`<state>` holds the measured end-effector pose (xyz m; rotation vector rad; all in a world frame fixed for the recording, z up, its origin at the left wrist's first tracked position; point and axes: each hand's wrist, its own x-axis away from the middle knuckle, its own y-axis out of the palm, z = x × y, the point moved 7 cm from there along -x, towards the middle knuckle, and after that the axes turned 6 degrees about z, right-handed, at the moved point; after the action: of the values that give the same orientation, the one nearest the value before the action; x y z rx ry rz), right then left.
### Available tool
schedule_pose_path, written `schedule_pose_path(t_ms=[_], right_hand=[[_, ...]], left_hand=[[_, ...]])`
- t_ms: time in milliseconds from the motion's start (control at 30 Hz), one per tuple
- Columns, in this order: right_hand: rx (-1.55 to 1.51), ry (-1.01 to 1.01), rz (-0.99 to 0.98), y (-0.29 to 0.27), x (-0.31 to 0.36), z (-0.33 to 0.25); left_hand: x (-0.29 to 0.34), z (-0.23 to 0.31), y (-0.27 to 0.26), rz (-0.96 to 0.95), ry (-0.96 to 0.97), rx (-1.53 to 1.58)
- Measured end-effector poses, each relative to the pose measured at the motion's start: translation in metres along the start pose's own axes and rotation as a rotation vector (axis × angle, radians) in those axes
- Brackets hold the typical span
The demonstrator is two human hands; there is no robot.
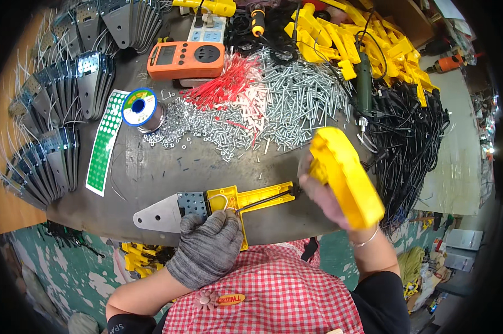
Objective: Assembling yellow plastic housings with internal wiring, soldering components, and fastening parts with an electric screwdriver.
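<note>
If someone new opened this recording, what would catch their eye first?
Probably the bright yellow shell, blurred and held in the right hand at right of centre. Next, the heap of silver screws at the upper middle of the table, with a pile of thin red pieces to its left. Below these, near the table's front edge, the grey-gloved left hand is on an open yellow housing.
</note>
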<state>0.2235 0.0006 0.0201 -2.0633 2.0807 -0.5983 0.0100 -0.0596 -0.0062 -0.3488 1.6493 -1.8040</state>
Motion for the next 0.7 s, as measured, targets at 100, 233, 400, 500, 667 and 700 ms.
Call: schedule_pose_path(t_ms=[100, 233, 400, 500, 667, 700], right_hand=[[-0.090, -0.396, 0.030, 0.007, 0.013, 0.006], [0.148, -0.588, -0.139, 0.030, 0.020, -0.017], [0.472, -0.543, -0.254, 0.074, 0.010, -0.032], [0.589, -0.459, -0.319, 0.081, 0.001, -0.023], [0.692, -0.464, -0.430, 0.076, -0.008, -0.020], [0.645, -0.481, -0.427, 0.074, -0.009, -0.017]], left_hand=[[0.007, 0.002, 0.002, 0.072, 0.039, -0.099], [0.025, 0.004, 0.024, 0.052, 0.075, -0.092], [0.045, -0.010, 0.014, 0.063, 0.020, -0.032], [0.059, -0.010, -0.027, 0.244, 0.192, -0.213], [-0.006, -0.064, -0.051, 0.285, -0.199, 0.325], [-0.011, -0.072, -0.032, 0.125, -0.312, 0.453]])
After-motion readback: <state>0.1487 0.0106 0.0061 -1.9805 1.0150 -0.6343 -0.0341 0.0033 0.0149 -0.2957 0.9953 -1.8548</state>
